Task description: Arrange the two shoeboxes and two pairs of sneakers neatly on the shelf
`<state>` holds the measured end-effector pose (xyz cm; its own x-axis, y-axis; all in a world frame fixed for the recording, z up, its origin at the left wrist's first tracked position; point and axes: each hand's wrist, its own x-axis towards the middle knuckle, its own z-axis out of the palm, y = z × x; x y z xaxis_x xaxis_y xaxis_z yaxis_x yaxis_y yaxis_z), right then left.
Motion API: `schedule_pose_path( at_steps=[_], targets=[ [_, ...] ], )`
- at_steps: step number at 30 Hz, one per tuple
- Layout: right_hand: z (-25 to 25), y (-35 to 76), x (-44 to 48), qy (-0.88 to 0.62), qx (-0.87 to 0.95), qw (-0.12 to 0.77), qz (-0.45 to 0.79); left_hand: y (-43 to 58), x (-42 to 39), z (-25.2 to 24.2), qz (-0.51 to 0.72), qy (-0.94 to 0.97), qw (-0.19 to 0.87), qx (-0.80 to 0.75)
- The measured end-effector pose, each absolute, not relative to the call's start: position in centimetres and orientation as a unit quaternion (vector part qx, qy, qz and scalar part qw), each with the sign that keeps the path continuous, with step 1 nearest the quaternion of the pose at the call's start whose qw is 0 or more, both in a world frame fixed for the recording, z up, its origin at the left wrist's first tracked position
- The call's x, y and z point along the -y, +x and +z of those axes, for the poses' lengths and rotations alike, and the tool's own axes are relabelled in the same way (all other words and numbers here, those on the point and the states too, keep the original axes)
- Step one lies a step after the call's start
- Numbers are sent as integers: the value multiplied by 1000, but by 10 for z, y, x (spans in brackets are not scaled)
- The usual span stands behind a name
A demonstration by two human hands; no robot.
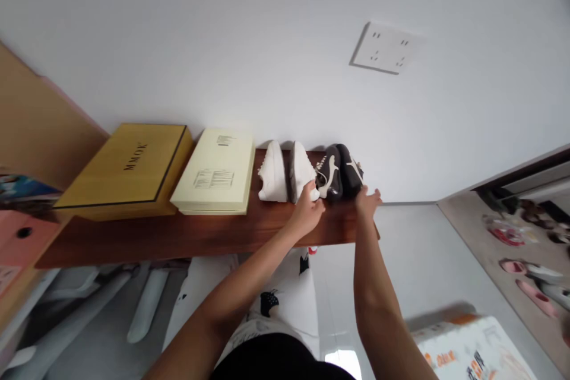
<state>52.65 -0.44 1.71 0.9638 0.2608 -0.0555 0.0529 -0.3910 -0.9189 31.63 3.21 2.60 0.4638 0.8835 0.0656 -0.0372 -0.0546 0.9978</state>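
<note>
On a dark wooden shelf (187, 234) against the white wall stand a pair of white sneakers (285, 172) and, to their right, a pair of black shoes with white stripes (341, 171). My left hand (307, 211) curls round the heel of the left black shoe, next to the right white sneaker. My right hand (367, 202) rests at the heel of the right black shoe, near the shelf's right end, fingers bent against it.
Left of the shoes lie a pale cream box (216, 172) and a yellow box (129, 169) marked MMOK. A wall socket (383, 47) sits above. Shoes lie on the floor (529, 273) at right; a printed carton (467, 350) stands below.
</note>
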Motion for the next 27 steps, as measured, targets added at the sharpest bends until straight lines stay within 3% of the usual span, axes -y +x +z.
schedule_pose_path(
  at_steps=[2, 4, 6, 8, 11, 15, 20, 27],
  targets=[
    [17, 492, 27, -812, 156, 562, 10, 242, -14, 9, 434, 590, 564, -382],
    [17, 442, 47, -776, 225, 588, -50, 164, -4, -8, 524, 531, 442, -497],
    [20, 382, 54, -727, 354, 588, -24, 98, -7, -17, 552, 464, 327, -611],
    [27, 321, 44, -670, 483, 562, 35, 57, -22, -16, 551, 447, 285, -644],
    [40, 254, -1, -621, 605, 485, 112, 44, -55, -2, 537, 474, 272, -643],
    [42, 219, -60, -625, 635, 426, 155, 68, -85, 15, 486, 533, 289, -629],
    [27, 222, -72, -637, 616, 426, 183, 78, -85, 9, 459, 547, 315, -625],
    [40, 217, -51, -663, 609, 418, 120, 33, -60, 5, 457, 531, 323, -636]
  ],
)
